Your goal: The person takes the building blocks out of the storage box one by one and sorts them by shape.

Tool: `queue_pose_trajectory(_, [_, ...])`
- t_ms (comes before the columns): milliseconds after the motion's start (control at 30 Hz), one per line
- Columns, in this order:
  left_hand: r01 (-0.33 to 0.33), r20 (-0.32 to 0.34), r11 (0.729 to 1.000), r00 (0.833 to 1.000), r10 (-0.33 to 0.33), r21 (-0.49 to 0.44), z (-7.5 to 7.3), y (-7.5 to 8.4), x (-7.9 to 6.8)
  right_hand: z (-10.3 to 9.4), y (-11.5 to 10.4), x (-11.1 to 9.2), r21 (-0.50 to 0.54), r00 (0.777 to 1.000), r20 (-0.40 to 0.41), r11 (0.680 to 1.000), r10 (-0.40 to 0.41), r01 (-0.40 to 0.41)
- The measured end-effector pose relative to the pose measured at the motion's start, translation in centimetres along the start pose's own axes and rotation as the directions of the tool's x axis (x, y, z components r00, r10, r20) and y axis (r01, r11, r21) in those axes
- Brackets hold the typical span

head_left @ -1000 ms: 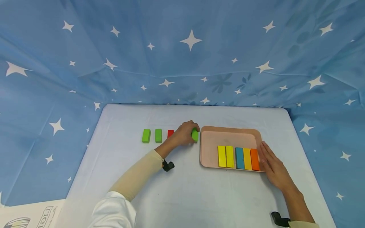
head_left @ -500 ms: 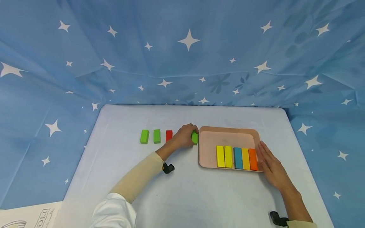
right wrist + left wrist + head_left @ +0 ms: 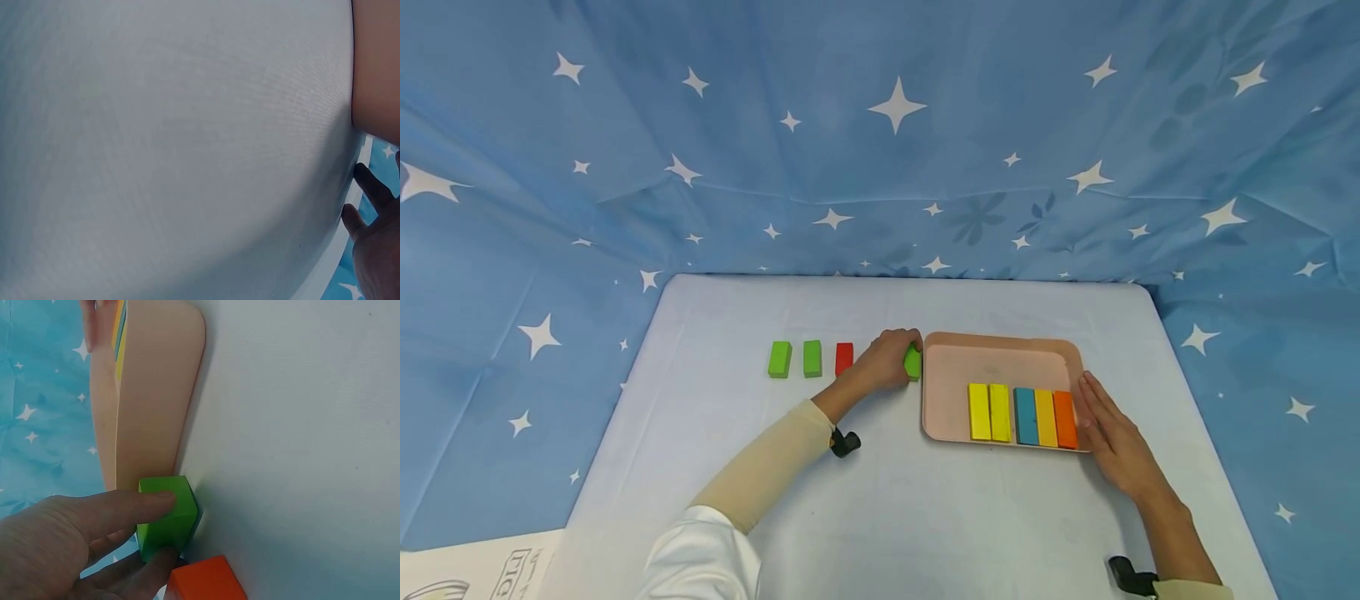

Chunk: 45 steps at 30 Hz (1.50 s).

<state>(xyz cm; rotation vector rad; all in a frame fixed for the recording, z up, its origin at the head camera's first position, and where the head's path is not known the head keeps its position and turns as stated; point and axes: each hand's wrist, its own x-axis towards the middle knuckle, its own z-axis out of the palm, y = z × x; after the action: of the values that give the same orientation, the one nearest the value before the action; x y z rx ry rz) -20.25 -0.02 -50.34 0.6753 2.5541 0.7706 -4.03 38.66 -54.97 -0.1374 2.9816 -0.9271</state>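
My left hand [image 3: 883,358] pinches a green block [image 3: 913,364] just outside the left side of the pink tray [image 3: 947,417]. In the left wrist view the thumb lies across this green block [image 3: 165,515], close against the tray's wall [image 3: 156,394]. An orange-red block [image 3: 209,581] sits beside the fingers there. To the left in the head view stand a red block [image 3: 844,357], partly behind my hand, and two green blocks [image 3: 779,360]. My right hand [image 3: 1123,450] rests with straight fingers against the tray's right side; the right wrist view catches only some fingers [image 3: 372,187].
Along the tray's near side lie two yellow blocks [image 3: 988,412], a blue block [image 3: 1026,416], an amber block [image 3: 1047,417] and an orange block [image 3: 1065,420]. A white cloth covers the table [image 3: 880,517]. Blue star-patterned fabric [image 3: 850,167] hangs behind it.
My left hand has come slightly nearer to me with the green block, then stays almost still. My right hand holds its place at the tray. The head view has shifted a little.
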Motion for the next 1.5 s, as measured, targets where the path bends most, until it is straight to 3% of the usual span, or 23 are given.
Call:
queue_pose_trajectory(500, [0.021,-0.01,1.0,1.0,-0.021,0.009,0.0,-0.2,-0.2,0.0,-0.1,0.1,-0.008,1.0,-0.009,1.0,-0.011,0.011])
queue_pose_trajectory(800, [0.049,0.009,0.999,0.999,-0.049,-0.001,-1.7,0.2,-1.4,0.1,-0.1,-0.1,-0.006,1.0,-0.003,1.0,-0.011,0.011])
queue_pose_trajectory(967, [0.009,0.009,1.0,1.0,-0.009,-0.013,-3.0,0.6,-2.1,0.0,-0.2,-0.2,-0.008,1.0,-0.002,1.0,-0.008,0.007])
queue_pose_trajectory(1133, [-0.073,0.02,0.997,0.997,0.073,-0.013,-3.8,1.8,-2.2,-0.1,-0.2,-0.2,-0.009,1.0,-0.001,1.0,-0.002,0.002])
queue_pose_trajectory(1267, [-0.132,0.05,0.991,0.99,0.133,-0.012,-3.1,3.4,-2.0,-0.1,-0.2,-0.2,-0.011,1.0,0.001,1.0,0.001,-0.001])
queue_pose_trajectory(1500, [-0.195,0.103,0.981,0.976,0.193,0.006,0.8,6.0,-1.3,-0.1,-0.3,-0.2,-0.011,1.0,-0.003,1.0,-0.004,0.004])
